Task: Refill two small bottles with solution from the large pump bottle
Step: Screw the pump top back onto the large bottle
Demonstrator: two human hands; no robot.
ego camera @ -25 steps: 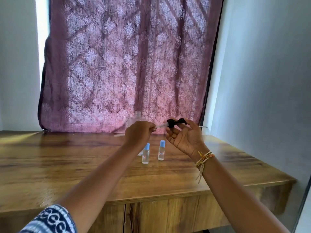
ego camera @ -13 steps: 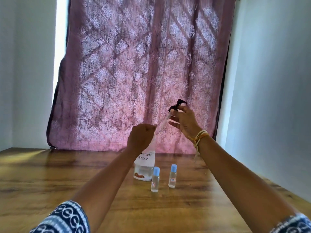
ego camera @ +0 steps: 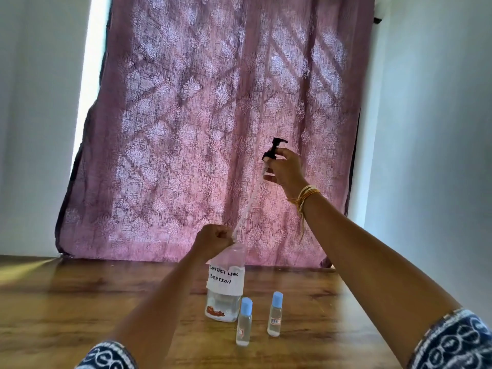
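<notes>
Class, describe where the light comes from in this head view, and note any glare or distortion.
Head view: daylight glows through the curtain, backlit; a bright overexposed strip shows at its left edge; sheen on the table at left; wide-angle lens bows the walls.

Wooden surface (ego camera: 80, 310), grain visible. Large clear bottle (ego camera: 225, 288), hand-labelled "CONTACT LENS SOLUTION", stands upright on it. Two small blue-capped bottles (ego camera: 244, 324) (ego camera: 275, 314) stand just in front, apart.

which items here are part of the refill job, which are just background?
Job:
large bottle
pump head with dip tube, in right hand
left hand at bottle neck
two small bottles, capped

Background:
curtain
table
wrist threads
</notes>
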